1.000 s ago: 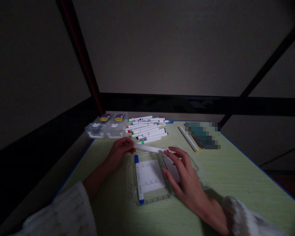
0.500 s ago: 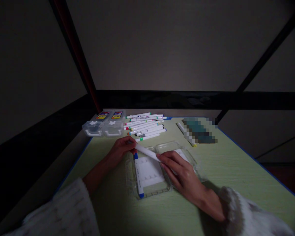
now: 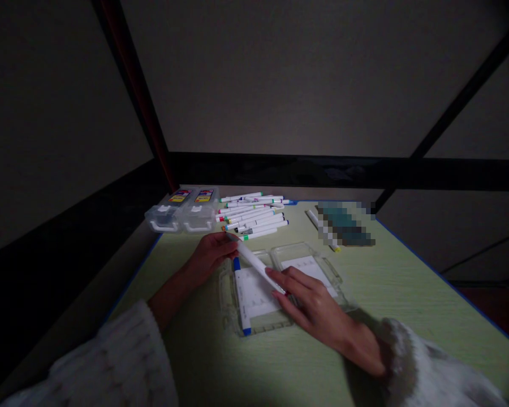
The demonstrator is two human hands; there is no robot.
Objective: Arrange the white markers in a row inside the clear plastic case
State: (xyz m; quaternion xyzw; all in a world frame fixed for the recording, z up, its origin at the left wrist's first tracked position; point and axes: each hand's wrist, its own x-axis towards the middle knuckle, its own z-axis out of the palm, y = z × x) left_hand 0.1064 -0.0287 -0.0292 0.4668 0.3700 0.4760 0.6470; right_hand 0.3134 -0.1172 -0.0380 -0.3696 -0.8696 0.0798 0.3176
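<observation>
A white marker point(image 3: 254, 263) hangs slantwise just above the open clear case point(image 3: 263, 327) on the worktop point(image 3: 407, 294). The left hand point(image 3: 212, 254) pinches its far end and the right hand point(image 3: 316, 308) grips its near end. A blue-capped marker point(image 3: 240, 294) lies in the case, with loose markers point(image 3: 254, 217) heaped beyond.

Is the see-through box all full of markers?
No, only one blue-capped marker lies in the clear case; the left hand and right hand hold a white marker above it.

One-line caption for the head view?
The left hand and right hand hold a white marker over an open clear case holding a blue-capped marker; loose markers beyond.
</observation>
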